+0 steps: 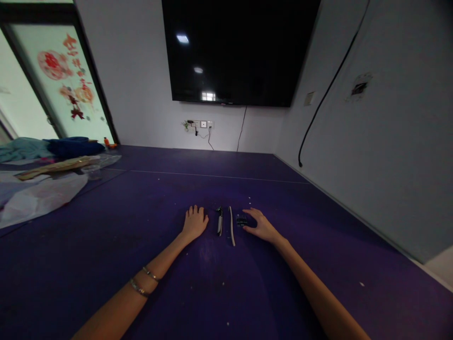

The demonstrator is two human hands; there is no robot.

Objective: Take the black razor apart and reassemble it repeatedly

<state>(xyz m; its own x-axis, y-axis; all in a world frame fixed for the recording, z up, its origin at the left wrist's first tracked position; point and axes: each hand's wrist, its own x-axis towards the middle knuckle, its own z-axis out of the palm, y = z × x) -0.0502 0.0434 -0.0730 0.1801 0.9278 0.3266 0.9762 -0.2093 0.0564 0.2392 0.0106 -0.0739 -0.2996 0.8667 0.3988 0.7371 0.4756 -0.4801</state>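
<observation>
My left hand (pixel 195 223) lies flat on the purple surface with its fingers spread, holding nothing. Just right of it is a slim black and silver razor (pixel 220 224), its head pointing away from me. Beside the razor lies a thin, slightly curved white stick (pixel 231 226); its exact kind is unclear. Farther right sits a small clear pack (pixel 241 220) with something dark inside, too small to make out. My right hand (pixel 260 226) is at the pack's right side, thumb and fingers apart around its edge. Whether the fingertips touch it, I cannot tell.
The broad purple surface (pixel 159 283) reaches to the walls. On the left lie plastic sheeting (pixel 46 198), cardboard (pixel 60 166) and blue cloth (pixel 76 147). A large television (pixel 240 52) hangs above wall sockets (pixel 203 124). A black cable (pixel 327 92) runs down the right wall.
</observation>
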